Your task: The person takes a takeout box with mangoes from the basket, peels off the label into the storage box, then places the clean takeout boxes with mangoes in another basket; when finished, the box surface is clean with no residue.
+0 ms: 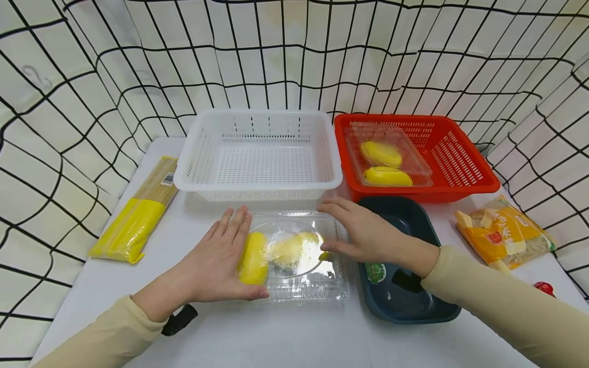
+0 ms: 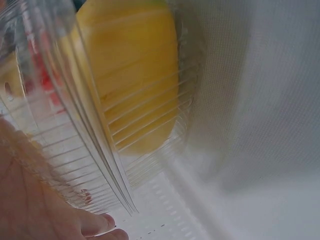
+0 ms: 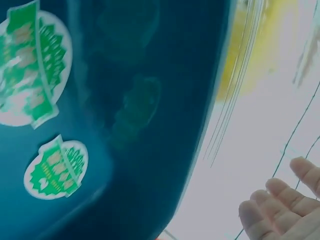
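Note:
A clear plastic clamshell box (image 1: 301, 291) lies closed on the white table, between both hands. Inside it are smooth yellow pieces (image 1: 253, 260) that look like mangoes; glare on the lid blurs the others. My left hand (image 1: 221, 260) rests along the box's left side, fingers straight and thumb stretched toward the front edge. In the left wrist view, the box's ribbed wall (image 2: 75, 165) is beside that hand. My right hand (image 1: 361, 230) is at the box's right side, fingers extended and thumb over the lid; whether it touches is hard to tell. Neither hand grips anything.
Behind the box stands a white basket (image 1: 257, 191). A red basket (image 1: 465, 179) holds another clear box (image 1: 386, 158) with yellow pieces. A dark blue tub (image 1: 409, 312) with green stickers sits under my right wrist. Noodle packet (image 1: 133, 214) left, orange bag (image 1: 506, 232) right, black netting around.

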Tool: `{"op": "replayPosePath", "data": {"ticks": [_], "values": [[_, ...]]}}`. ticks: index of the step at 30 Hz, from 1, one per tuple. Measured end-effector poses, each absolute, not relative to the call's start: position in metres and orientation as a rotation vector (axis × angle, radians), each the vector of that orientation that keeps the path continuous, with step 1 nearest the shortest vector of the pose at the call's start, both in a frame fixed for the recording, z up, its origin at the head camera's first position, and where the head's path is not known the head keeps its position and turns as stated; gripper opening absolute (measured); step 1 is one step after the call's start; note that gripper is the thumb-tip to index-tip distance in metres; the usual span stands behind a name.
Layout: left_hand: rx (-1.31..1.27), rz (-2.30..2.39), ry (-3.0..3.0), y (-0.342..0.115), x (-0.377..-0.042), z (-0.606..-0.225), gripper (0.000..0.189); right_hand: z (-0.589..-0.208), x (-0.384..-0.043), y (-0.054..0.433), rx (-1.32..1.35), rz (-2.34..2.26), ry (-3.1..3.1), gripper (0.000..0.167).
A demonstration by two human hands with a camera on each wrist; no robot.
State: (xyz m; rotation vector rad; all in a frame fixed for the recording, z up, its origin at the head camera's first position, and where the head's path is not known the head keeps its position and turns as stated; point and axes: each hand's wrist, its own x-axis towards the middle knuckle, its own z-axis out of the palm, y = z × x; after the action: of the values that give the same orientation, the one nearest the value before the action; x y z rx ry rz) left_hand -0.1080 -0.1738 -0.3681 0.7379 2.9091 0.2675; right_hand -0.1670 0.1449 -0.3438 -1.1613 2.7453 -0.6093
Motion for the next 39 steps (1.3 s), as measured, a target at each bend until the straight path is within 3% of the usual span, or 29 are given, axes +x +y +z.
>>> {"op": "replayPosePath", "data": {"ticks": [7,12,27,39], "values": [[0.740,0.266,2.920,-0.174,-0.108,-0.369,0.142,-0.351,-0.159,0.129,-1.170,-0.518,2.660,0.108],[0.739,0.257,2.921,-0.173,-0.108,-0.368,0.142,-0.354,-0.154,0.122,-1.148,-0.357,2.629,0.120],[0.727,0.304,2.870,-0.174,-0.108,-0.359,0.142,-0.348,-0.157,0.108,-1.079,-0.119,2.560,0.131],[0.586,0.315,2.945,-0.154,-0.100,-0.360,0.138,-0.346,-0.153,0.107,-1.021,-0.189,2.542,0.132]]}}
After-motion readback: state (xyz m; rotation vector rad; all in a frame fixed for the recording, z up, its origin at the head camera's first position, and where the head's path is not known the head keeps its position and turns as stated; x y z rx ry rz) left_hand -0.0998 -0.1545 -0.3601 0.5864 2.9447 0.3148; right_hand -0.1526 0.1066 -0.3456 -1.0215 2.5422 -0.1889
